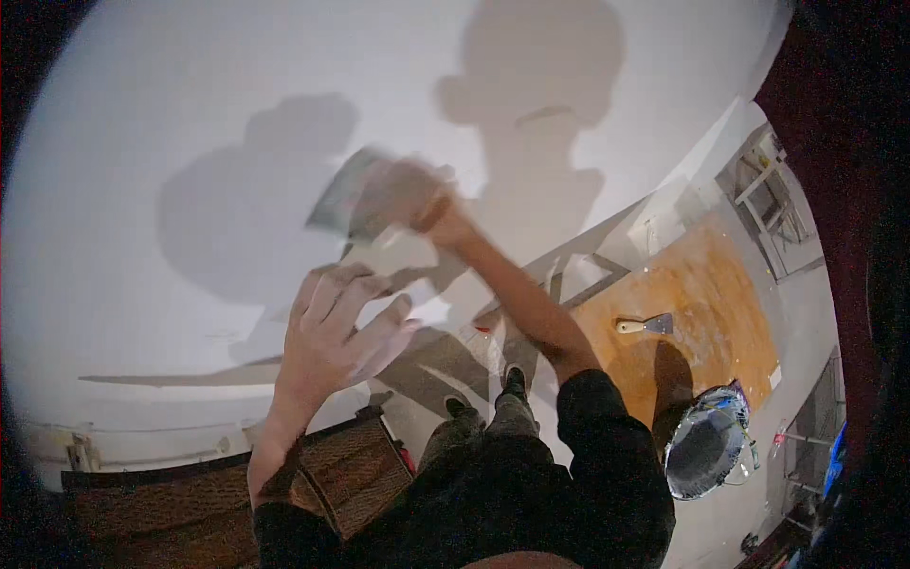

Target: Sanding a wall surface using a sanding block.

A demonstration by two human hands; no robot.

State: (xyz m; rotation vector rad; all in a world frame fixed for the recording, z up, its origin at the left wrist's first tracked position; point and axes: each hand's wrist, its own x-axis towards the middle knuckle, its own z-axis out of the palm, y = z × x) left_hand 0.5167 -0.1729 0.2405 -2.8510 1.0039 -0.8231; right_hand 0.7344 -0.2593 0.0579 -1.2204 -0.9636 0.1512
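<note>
My right hand, smeared by motion, is raised at the white wall. In it is a flat grey-green pad or sheet, too blurred for me to tell its exact kind. Below and slightly left of it, my left hand is held up with its fingers bent and apart, holding nothing. Whether it touches the wall I cannot tell. Shadows of my head and arms fall over the wall surface.
A putty knife lies on an orange-brown board to the right. Near it stands a plastic-lined bucket with grey contents. A brown woven panel is at lower left. Metal frames stand far right.
</note>
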